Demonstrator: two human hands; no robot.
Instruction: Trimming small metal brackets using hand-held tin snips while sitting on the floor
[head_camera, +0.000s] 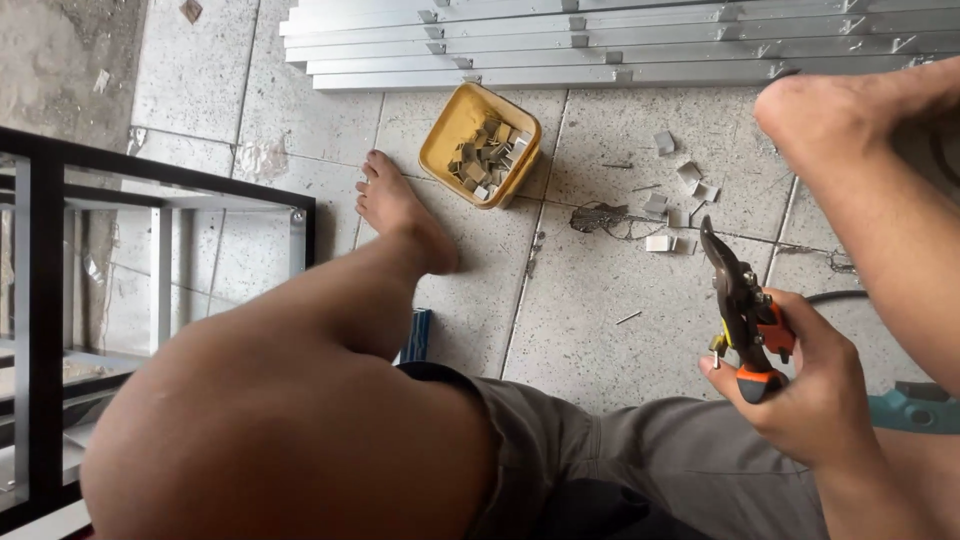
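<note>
Right hand: we saw it closed around the orange-and-yellow handles of a pair of tin snips, fingers wrapped from the far side and the thumb lying along the near handle; a firm working grip, as we judged it.

Tin snips: they sat in that hand above the right thigh, dark blades pointing up and away toward the floor tiles; the blades looked nearly closed, with nothing between them that we could make out.

Left hand: we could not find it anywhere in the view, so we could not tell whether it was open or what it held.

Yellow tub: it stood on the tiled floor just beyond the left foot, part filled with small cut metal pieces; we judged it was kept within a leg's reach so cuttings could be dropped in.

Loose cuttings: several small pale metal pieces lay scattered on the tiles between the tub and the right leg, near a tangle of thin wire.

Aluminium profiles: a stack of long pale bars lay side by side along the far edge, well apart from the snips.

Black-framed glass panel: it stood at the left, beside the raised left knee.

Teal tool: part of it showed at the right edge, just beside the hand; its kind we could not tell.
</note>
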